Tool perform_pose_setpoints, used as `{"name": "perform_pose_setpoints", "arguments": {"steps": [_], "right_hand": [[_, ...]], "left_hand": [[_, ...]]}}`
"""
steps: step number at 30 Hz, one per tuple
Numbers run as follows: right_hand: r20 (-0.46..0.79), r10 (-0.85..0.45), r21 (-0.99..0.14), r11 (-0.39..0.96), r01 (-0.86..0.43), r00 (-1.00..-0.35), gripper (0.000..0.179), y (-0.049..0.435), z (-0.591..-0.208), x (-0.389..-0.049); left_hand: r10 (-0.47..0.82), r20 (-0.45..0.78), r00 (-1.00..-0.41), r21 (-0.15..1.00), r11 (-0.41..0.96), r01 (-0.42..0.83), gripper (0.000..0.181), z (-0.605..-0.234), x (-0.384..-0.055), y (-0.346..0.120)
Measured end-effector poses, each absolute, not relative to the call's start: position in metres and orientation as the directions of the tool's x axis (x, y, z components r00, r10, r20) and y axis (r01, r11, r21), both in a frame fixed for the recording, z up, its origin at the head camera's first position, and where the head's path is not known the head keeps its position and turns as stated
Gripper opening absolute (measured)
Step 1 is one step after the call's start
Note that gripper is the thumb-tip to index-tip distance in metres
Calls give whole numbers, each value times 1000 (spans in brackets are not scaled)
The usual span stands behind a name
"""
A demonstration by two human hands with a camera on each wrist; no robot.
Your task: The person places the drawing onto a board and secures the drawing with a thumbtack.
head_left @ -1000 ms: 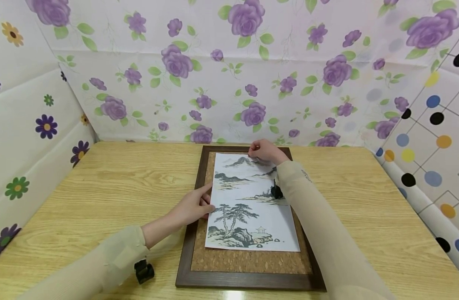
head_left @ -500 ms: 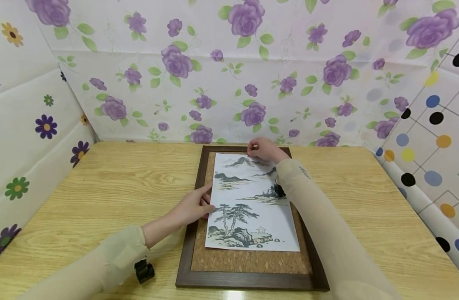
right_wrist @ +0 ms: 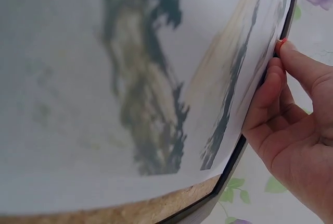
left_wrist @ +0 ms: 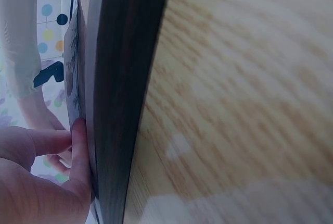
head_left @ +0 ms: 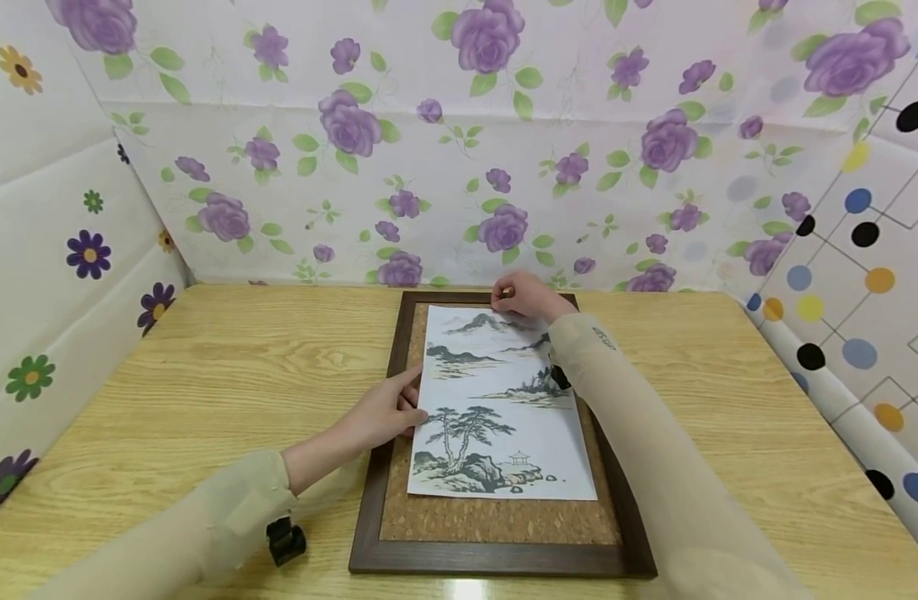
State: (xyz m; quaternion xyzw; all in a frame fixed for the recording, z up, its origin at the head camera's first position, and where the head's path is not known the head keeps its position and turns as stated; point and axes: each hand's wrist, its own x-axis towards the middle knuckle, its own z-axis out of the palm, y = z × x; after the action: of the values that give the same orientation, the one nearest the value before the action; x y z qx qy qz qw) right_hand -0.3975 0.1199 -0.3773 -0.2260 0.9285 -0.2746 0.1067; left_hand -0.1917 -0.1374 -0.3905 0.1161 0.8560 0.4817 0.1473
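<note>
A cork board (head_left: 496,523) with a dark brown wooden frame (head_left: 489,558) lies on the table, and a white paper print (head_left: 504,433) of ink mountains and pines rests over it. My left hand (head_left: 380,415) holds the print's left edge, its thumb on top and a finger along the edge; the left wrist view has these fingertips (left_wrist: 78,125) close beside the frame. At the print's top edge, my right hand (head_left: 526,296) pinches a small red pin (right_wrist: 281,42) between thumb and forefinger, mostly hidden by them. The other right fingers curl near the frame's top bar.
The wood-grain table (head_left: 279,350) extends on both sides of the board. Behind it rises a wall cover with purple roses (head_left: 504,227); a dotted panel (head_left: 856,350) stands at the right and a flowered one (head_left: 54,317) at the left. Each sleeve carries a black wrist mount (head_left: 285,542).
My right hand has edged slightly up at the print's top edge, keeping its pinch. The left hand stays in place, and the whole head view has shifted a little.
</note>
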Motion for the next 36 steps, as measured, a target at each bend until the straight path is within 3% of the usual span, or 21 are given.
{"name": "perform_pose_setpoints", "arguments": {"steps": [10,36], "right_hand": [[-78,-469,-581,739,-342,-880,13,118,-375,-400],[-57,-500,-464,780,-421,-864,10,109,-373,-391]], "left_hand": [[336,-148,-930,858,512,49,76,-389,-193,-139],[338,-142,-930,856,514,56,77,-388,-190,-137]]}}
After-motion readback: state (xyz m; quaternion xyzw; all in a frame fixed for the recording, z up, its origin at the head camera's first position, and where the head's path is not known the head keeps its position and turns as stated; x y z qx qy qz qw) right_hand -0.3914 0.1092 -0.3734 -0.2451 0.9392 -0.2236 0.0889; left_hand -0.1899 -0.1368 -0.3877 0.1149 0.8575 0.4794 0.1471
